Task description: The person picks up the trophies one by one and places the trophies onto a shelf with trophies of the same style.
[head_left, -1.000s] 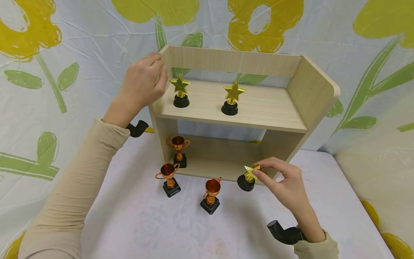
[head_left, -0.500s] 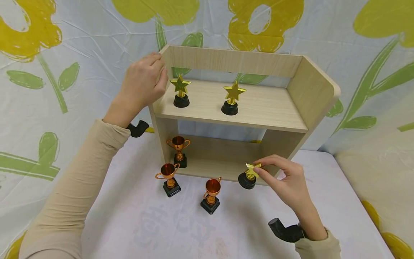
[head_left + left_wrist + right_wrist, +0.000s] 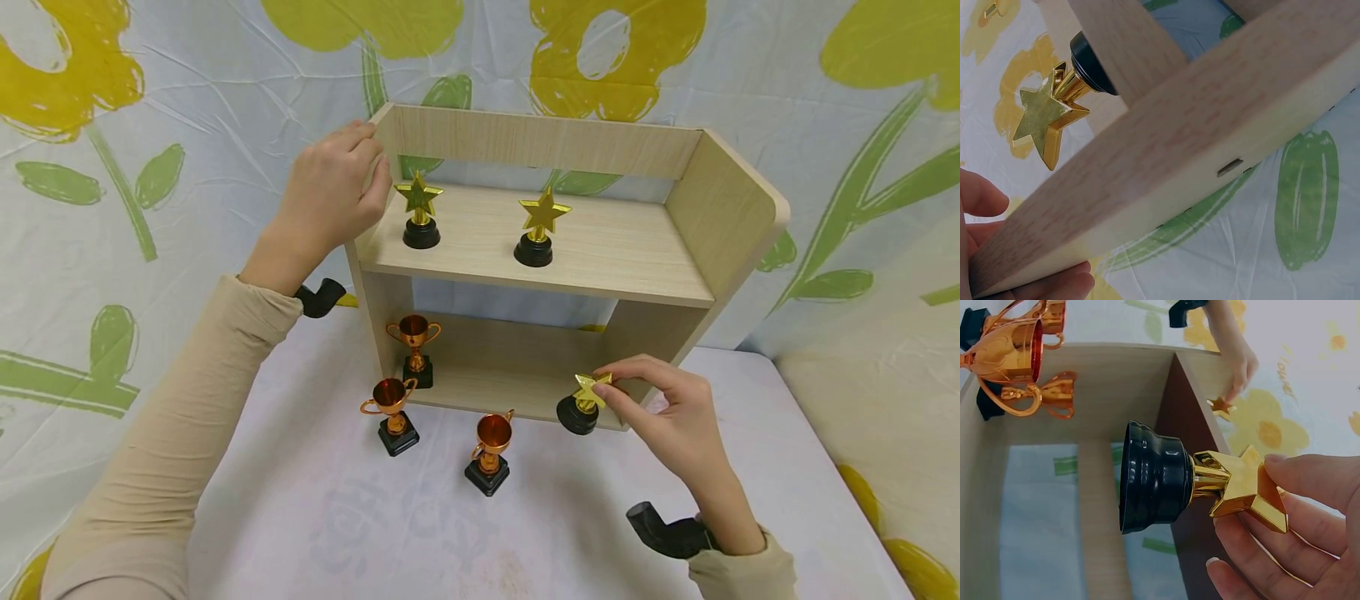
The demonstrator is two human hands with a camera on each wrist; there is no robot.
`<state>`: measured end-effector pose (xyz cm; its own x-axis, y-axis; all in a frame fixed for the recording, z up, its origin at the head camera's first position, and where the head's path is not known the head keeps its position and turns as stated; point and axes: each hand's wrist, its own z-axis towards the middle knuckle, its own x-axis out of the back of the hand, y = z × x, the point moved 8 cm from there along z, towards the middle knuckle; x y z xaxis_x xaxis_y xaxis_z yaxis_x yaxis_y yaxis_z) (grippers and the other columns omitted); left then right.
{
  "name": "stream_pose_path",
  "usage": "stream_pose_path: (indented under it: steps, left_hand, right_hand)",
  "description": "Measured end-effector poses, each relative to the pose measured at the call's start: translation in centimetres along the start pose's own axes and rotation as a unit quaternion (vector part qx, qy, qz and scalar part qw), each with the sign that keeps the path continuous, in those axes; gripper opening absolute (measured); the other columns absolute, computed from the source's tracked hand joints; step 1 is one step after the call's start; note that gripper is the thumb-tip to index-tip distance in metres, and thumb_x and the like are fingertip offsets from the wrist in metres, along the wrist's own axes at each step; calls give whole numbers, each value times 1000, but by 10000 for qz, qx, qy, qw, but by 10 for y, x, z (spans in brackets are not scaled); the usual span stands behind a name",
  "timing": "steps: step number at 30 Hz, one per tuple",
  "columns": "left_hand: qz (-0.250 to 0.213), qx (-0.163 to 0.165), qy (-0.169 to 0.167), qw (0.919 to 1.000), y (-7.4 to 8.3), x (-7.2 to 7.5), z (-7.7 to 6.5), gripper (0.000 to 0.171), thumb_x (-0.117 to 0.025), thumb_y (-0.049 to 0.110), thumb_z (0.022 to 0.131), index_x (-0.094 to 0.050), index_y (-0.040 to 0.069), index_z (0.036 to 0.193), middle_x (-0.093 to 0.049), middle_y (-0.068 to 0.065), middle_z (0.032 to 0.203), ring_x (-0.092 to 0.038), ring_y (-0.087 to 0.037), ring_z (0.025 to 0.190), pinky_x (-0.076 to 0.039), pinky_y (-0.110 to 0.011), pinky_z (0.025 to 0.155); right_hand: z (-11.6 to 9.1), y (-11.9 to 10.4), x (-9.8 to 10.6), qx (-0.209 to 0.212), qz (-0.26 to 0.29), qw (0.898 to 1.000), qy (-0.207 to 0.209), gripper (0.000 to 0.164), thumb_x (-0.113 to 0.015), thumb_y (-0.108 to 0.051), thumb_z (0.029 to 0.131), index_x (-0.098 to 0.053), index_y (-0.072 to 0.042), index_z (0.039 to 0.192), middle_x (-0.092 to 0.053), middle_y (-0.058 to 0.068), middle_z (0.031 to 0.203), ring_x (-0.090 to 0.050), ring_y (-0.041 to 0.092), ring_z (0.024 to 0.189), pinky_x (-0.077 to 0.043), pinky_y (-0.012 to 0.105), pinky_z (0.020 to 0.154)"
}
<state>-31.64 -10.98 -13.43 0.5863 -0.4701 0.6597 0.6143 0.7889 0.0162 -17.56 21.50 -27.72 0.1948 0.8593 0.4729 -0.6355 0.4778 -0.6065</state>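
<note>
My left hand [image 3: 330, 187] grips the upper left side panel of a light wooden shelf [image 3: 540, 287]; in the left wrist view the thumb [image 3: 984, 195] lies on one face and fingers on the other. My right hand [image 3: 675, 412] pinches a gold star trophy [image 3: 578, 416] by its star. Its round black base [image 3: 1154, 478] hangs tilted in front of the lower shelf, apart from it. Two more gold star trophies stand on the upper board: one star trophy [image 3: 421, 233] at the left, another star trophy [image 3: 533, 249] near the middle.
A copper two-handled cup trophy [image 3: 415, 333] stands inside the lower shelf at the left. Two other cups, a left cup trophy [image 3: 390, 400] and a right cup trophy [image 3: 492, 433], stand on the white-covered table [image 3: 405, 542] in front. A flowered cloth [image 3: 217, 75] hangs behind.
My right hand has shifted slightly up and to the right with the star trophy in its pinch. My left hand keeps its grip on the panel, and the other trophies stay put.
</note>
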Motion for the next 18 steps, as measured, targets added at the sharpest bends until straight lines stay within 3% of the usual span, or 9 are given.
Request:
stream_pose_path:
  steps: [13, 18]
  left_hand:
    - [16, -47, 18, 10000, 1, -1, 0, 31, -40, 7, 96, -65, -12, 95, -65, -25, 120, -57, -38, 123, -46, -52, 102]
    - [21, 11, -61, 10000, 0, -2, 1, 33, -40, 8, 97, -66, -13, 100, -64, -25, 124, -56, -38, 125, -46, -52, 103]
  right_hand:
    - [4, -4, 5, 200, 17, 9998, 71, 29, -78, 17, 71, -75, -5, 89, -72, 2, 86, -65, 8, 80, -49, 19, 75]
    - [5, -5, 8, 307, 44, 9994, 151, 29, -77, 18, 70, -75, -5, 88, -72, 3, 85, -65, 8, 79, -49, 18, 74]
